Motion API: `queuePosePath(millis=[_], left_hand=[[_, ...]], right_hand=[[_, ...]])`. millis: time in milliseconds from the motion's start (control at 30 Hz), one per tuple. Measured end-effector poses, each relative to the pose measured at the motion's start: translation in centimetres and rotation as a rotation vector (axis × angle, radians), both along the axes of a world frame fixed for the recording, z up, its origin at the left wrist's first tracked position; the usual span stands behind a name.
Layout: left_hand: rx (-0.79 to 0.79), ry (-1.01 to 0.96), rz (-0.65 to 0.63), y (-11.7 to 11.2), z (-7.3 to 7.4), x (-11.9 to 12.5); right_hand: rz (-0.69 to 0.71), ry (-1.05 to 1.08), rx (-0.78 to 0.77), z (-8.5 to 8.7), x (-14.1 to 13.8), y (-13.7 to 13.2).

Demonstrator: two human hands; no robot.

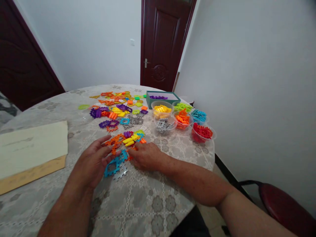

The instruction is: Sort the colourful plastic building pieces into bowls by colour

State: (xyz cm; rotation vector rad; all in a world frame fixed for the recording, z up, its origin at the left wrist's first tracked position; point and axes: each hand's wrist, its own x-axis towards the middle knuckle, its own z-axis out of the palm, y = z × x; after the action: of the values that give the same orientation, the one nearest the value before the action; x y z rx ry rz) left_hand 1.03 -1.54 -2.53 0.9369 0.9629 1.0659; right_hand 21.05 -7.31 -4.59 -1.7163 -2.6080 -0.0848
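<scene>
My left hand (96, 158) is beside a small pile, its fingers apart and their tips against an orange openwork building piece (115, 142). Below those fingers lie a blue building piece (112, 167) and a grey building piece (120, 171). From the other side comes my right hand (145, 156), fingers curled together at an orange building piece (130, 153), which they partly hide. Yellow rod-like pieces (129, 141) and a purple piece (128, 134) lie just beyond both hands.
Clear bowls hold sorted pieces: yellow (161, 109), grey (164, 124), orange (182, 118), red (202, 131), blue (198, 116) and green (182, 107). Behind stands a green box (163, 99). Mixed pieces (116, 110) spread across the far table. Paper (32, 144) lies left; a chair (283, 204) is at right.
</scene>
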Motion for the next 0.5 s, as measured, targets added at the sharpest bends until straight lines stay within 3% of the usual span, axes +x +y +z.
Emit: queuePosePath(millis=[200, 333, 500], left_hand=[[-0.021, 0.017, 0.015, -0.1, 0.2, 0.0], [-0.041, 0.036, 0.023, -0.5, 0.8, 0.3], [-0.036, 0.044, -0.039, -1.2, 0.8, 0.3]], right_hand=[[-0.059, 0.191, -0.008, -0.6, 0.4, 0.7], [-0.156, 0.689, 0.026, -0.4, 0.8, 0.8], [-0.205, 1.318, -0.333, -1.1, 0.7, 0.9]])
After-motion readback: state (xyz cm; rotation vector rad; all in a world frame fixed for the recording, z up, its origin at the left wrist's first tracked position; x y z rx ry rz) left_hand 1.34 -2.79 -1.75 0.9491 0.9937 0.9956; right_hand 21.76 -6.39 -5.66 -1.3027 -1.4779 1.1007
